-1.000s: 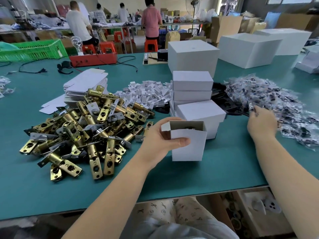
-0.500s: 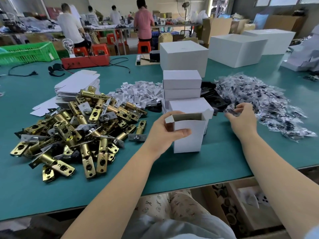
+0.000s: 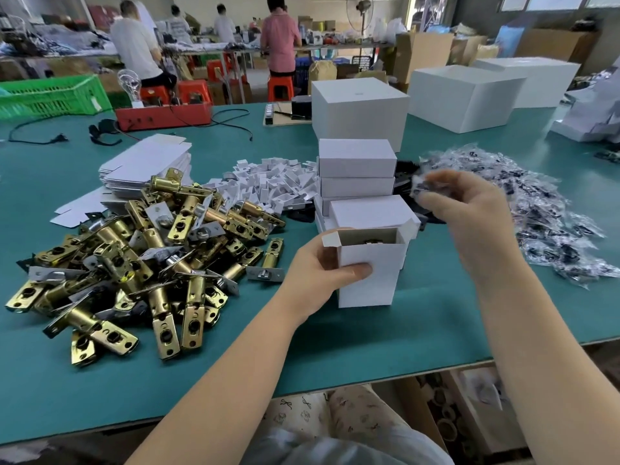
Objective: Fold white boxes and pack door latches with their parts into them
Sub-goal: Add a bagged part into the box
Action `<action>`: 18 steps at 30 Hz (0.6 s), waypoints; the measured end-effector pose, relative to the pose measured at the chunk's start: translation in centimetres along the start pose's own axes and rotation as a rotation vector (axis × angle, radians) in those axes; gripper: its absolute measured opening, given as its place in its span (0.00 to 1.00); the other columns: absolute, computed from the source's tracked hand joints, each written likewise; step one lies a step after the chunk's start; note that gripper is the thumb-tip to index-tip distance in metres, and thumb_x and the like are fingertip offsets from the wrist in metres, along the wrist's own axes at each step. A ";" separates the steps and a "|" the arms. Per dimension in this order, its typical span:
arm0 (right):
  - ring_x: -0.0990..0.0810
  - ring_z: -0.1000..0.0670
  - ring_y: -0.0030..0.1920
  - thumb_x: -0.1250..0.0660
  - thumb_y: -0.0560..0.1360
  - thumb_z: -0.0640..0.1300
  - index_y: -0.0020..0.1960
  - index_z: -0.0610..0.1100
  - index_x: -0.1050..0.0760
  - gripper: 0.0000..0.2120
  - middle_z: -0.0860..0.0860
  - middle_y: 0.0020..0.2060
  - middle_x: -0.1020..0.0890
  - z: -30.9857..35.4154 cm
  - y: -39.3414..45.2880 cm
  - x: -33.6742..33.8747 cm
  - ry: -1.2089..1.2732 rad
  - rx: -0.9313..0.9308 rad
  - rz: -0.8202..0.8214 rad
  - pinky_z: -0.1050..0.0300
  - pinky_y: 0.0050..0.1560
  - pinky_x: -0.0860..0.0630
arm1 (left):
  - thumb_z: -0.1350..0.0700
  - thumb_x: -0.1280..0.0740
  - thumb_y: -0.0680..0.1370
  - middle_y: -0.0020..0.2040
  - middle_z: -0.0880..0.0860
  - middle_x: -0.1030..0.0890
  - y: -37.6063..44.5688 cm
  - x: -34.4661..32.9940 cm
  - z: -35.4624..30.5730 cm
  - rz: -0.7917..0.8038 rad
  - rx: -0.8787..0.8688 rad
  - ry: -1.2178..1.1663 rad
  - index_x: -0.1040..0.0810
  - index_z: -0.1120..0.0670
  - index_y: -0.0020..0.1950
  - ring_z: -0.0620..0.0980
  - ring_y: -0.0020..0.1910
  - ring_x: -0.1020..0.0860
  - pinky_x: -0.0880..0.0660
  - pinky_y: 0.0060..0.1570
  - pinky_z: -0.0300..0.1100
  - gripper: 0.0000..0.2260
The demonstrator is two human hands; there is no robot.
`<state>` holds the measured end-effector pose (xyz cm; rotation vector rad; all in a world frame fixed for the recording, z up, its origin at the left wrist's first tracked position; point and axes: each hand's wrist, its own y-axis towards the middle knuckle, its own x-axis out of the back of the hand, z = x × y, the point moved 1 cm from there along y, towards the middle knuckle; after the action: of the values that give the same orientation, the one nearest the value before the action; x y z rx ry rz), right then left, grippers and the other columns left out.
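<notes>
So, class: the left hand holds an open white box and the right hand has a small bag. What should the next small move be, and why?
Probably lower the small bag in the right hand into the open white box. The left hand holds the box upright with its top flaps open, something metal already shows inside, and the bag hangs just above and right of the opening.

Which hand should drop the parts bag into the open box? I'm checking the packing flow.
Right. The right hand already pinches a small parts bag above the open box, which the left hand grips upright.

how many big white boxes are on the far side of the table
3: one big white box behind the stack of small boxes, two more far right. Others may be out of view.
</notes>
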<state>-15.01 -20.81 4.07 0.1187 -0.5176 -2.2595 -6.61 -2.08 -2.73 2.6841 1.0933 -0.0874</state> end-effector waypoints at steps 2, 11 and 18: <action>0.25 0.63 0.32 0.26 0.70 0.40 0.47 0.56 0.21 0.12 0.62 0.34 0.19 1.8 -0.8 -1.6 -0.150 0.085 0.149 0.73 0.36 0.29 | 0.73 0.28 0.71 0.49 0.49 0.15 0.0 0.0 0.0 0.006 0.001 0.000 0.22 0.58 0.59 0.45 0.51 0.18 0.23 0.49 0.37 0.20; 0.21 0.58 0.41 0.27 0.72 0.39 0.52 0.51 0.20 0.12 0.64 0.42 0.20 4.6 -2.3 -4.1 -0.537 0.319 0.415 0.62 0.50 0.25 | 0.68 0.26 0.72 0.48 0.46 0.15 -0.2 -0.1 0.0 0.004 -0.003 0.004 0.19 0.49 0.54 0.42 0.48 0.18 0.23 0.47 0.34 0.18; 0.22 0.54 0.40 0.26 0.71 0.36 0.43 0.45 0.16 0.05 0.56 0.40 0.19 4.5 -2.4 -4.3 -0.555 0.356 0.528 0.59 0.46 0.25 | 0.66 0.26 0.71 0.46 0.46 0.16 -0.2 -0.2 -0.1 0.025 -0.015 -0.001 0.18 0.45 0.50 0.43 0.47 0.18 0.23 0.47 0.35 0.16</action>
<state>-14.83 -14.77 6.88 -0.4321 -1.0986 -1.6463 -6.93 -2.07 -2.64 2.6831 1.0563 -0.0751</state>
